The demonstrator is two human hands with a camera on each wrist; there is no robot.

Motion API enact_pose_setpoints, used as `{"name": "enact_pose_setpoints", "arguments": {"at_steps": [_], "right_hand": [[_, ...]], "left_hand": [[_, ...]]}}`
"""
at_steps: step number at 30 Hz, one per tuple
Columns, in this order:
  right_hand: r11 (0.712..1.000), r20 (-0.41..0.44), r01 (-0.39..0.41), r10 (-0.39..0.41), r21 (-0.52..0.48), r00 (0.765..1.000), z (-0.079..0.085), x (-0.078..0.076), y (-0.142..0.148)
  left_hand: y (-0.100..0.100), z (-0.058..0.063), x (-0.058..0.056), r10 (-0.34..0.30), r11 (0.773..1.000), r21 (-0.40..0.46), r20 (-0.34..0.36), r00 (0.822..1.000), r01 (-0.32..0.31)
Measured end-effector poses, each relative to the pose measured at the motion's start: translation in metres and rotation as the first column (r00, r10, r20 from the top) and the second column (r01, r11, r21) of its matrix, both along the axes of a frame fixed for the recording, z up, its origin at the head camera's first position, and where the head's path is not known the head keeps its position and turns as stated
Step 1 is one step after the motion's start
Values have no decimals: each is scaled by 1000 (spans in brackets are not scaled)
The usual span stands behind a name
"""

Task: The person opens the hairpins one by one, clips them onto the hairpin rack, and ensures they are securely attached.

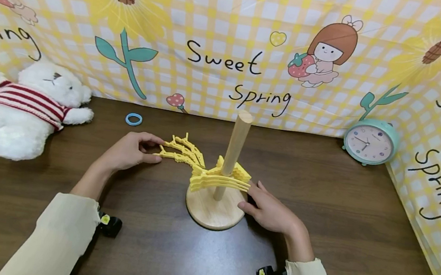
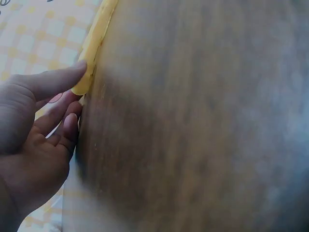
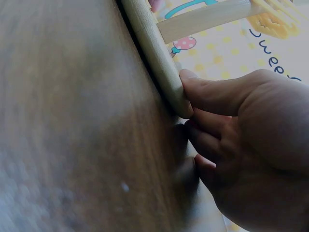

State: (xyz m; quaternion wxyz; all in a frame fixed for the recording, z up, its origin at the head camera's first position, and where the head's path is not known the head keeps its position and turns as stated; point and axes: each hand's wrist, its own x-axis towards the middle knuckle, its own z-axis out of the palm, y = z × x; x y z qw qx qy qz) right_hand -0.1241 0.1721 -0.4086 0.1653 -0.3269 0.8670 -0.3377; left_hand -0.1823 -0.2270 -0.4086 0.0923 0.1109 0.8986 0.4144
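Note:
In the head view, my left hand [image 1: 129, 154] holds the outer end of a yellow plastic piece [image 1: 183, 151] with several thin, knobbed arms. Its thumb presses on the yellow end [image 2: 87, 79] in the left wrist view. Toward the right, this piece runs into a curved, slatted yellow part [image 1: 219, 183] around a wooden post [image 1: 239, 135]. The post rises from a round wooden base [image 1: 214, 216]. My right hand [image 1: 274, 208] pinches the base's right edge, with the thumb on the rim [image 3: 166, 72] in the right wrist view. Some of its fingers are hidden behind the rim.
A blue ring [image 1: 134, 119] lies behind my left hand on the dark wooden table [image 1: 381, 240]. A white teddy bear [image 1: 24, 145] in a striped shirt is at the left. A mint alarm clock [image 1: 370, 142] stands at the back right, before yellow checked cloth [image 1: 223, 13].

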Motion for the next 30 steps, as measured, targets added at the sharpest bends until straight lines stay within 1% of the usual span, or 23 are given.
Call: {"name": "enact_pose_setpoints", "arguments": {"at_steps": [13,19,22,24,30], "right_hand": [[1000,4,-1,1,-4,1000,1,1,0],[1000,-4,-2,2,-2,1000,1,0,1],[1000,0,-1,1,-5,1000,1,0,1],[1000,1,-3,3,-8,1000,1,0,1],[1000,4,-4,5,-22,1000,2,1,0]], "left_hand": [[0,1,-1,-13,999,-31,-27,1000,12],[1,7,2,-35,999,-14,-23,999,35],[2,12,5,-37,999,15,-13,999,38],[3,15,8,-31,998,49,7,1000,30],[6,22,15,-17,983,183,66,998,4]]}}
